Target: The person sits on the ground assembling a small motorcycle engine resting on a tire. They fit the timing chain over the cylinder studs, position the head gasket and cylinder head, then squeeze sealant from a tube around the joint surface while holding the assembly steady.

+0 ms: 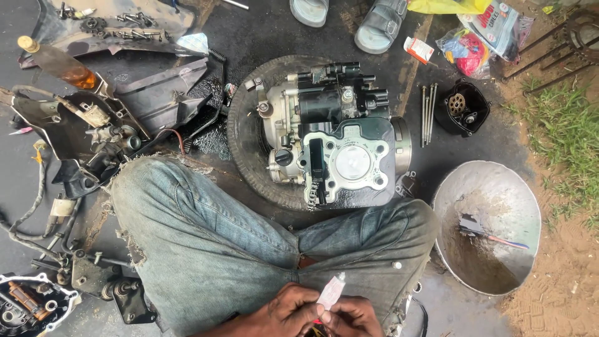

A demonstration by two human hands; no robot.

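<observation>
While both hands are meeting at six o'clock over the lap, the left hand and right hand are pinching a small pale tube, tip pointing to twelve o'clock. Squeezing gently from the base would probably be keeping the flow controlled. An engine block is sitting on a tyre at twelve o'clock, a metal bowl at three.

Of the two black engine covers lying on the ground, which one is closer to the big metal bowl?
The black cover right of the engine, beside the long bolts, just above the metal bowl. The other cover lies at bottom left.
</observation>
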